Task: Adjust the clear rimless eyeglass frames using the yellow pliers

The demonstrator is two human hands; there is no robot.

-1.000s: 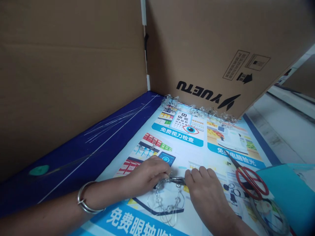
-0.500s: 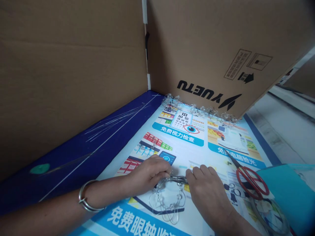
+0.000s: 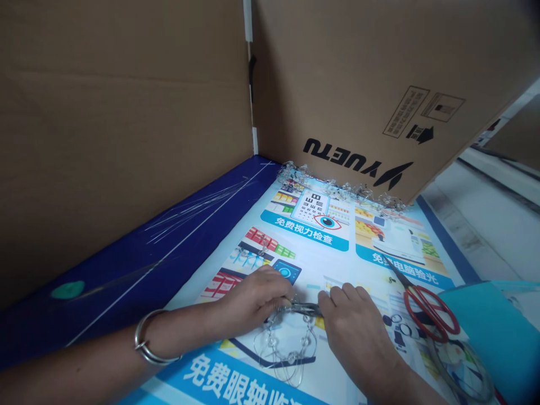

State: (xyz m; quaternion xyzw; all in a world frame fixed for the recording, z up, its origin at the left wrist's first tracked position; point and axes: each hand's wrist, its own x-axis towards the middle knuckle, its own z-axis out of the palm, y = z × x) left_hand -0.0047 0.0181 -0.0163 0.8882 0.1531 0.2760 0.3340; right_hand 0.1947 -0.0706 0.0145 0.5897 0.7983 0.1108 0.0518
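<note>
Wire loop (image 3: pixel 287 351) — beaded — held between left hand (image 3: pixel 255 295) and right hand (image 3: pixel 352 332).

From my station, my right hand (image 3: pixel 352 329) has crept slightly toward 3 o'clock over the last second, taking the end of the twisted metal strip (image 3: pixel 304 307) with it. More of the strip now shows beside my left hand (image 3: pixel 255 296), whose fingertips sit slightly nearer 6 o'clock.

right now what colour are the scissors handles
The scissors' handles are red, best seen in the head view.

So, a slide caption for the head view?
Left hand and right hand pinch a clear beaded loop on a blue printed poster, beside red-handled scissors.
</note>
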